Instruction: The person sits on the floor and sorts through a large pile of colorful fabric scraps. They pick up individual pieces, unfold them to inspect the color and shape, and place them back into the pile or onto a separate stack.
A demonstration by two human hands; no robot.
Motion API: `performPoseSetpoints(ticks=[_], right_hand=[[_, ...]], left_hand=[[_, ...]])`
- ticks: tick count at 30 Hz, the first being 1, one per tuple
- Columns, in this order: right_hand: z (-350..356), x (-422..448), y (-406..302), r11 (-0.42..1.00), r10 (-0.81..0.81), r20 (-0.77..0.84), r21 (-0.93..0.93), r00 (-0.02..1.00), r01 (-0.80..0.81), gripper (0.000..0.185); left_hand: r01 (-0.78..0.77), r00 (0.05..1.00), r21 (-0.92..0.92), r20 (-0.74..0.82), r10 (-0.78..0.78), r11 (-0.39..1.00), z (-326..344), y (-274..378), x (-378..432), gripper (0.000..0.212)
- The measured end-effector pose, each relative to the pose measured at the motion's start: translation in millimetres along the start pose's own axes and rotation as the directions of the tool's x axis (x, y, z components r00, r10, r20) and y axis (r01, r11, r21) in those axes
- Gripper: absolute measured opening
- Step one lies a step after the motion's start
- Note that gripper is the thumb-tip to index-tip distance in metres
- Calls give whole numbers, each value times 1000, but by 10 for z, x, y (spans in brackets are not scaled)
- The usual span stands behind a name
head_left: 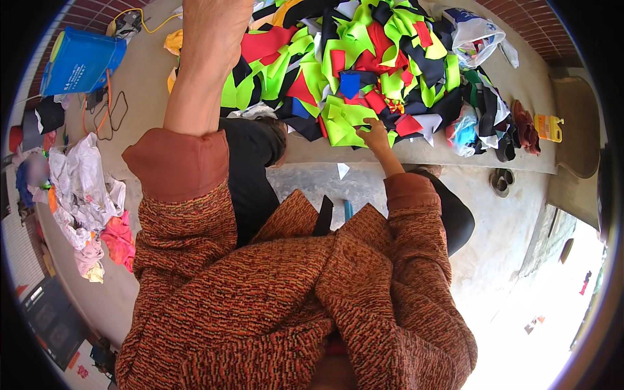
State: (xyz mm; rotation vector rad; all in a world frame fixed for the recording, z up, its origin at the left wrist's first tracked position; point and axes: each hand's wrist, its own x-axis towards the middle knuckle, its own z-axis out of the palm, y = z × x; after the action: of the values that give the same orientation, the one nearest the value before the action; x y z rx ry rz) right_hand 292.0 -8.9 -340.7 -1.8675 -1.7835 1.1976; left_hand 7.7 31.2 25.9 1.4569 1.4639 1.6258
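A heap of fabric scraps [360, 58], lime green, red, black and some blue or white, is spread before me. My right hand [374, 136] rests at its near edge on a lime green piece [343, 122], fingers bent and apart; no firm hold shows. My left forearm reaches up past the heap's left side, close to the camera. Of my left hand [222, 17] only the part near the wrist shows; the fingers are cut off by the top edge. A small white scrap [343, 170] lies on the floor nearer to me.
At the left stand a blue box [83, 61] with cables beside it and a pile of crumpled cloth [87, 185]. To the right are plastic bags [475, 44], dark red shoes [525, 127], a yellow jug [549, 127] and a chair [577, 126]. A low floor step runs below the heap.
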Motion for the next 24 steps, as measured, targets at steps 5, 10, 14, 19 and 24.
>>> performPoseSetpoints(ticks=[5, 10, 14, 19, 24], right_hand=[[98, 36, -188, 967, -23, -64, -257, 998, 6, 89], [183, 75, -86, 973, 80, -142, -203, 987, -108, 106], [269, 53, -188, 972, 144, -207, -153, 968, -178, 108], [463, -57, -405, 963, 150, -227, -188, 962, -194, 108], [614, -25, -418, 936, 195, -190, -255, 962, -241, 92]], left_hand=[[-7, 999, 47, 36, 6, 999, 54, 119, -108, 10], [36, 995, -44, 92, -32, 998, 59, 72, -94, 12], [59, 997, -69, 60, -55, 996, 141, 91, -122, 13], [100, 988, -70, 125, -90, 993, 116, 226, -106, 14], [-17, 992, -23, 124, 20, 1000, 82, 13, -110, 15]])
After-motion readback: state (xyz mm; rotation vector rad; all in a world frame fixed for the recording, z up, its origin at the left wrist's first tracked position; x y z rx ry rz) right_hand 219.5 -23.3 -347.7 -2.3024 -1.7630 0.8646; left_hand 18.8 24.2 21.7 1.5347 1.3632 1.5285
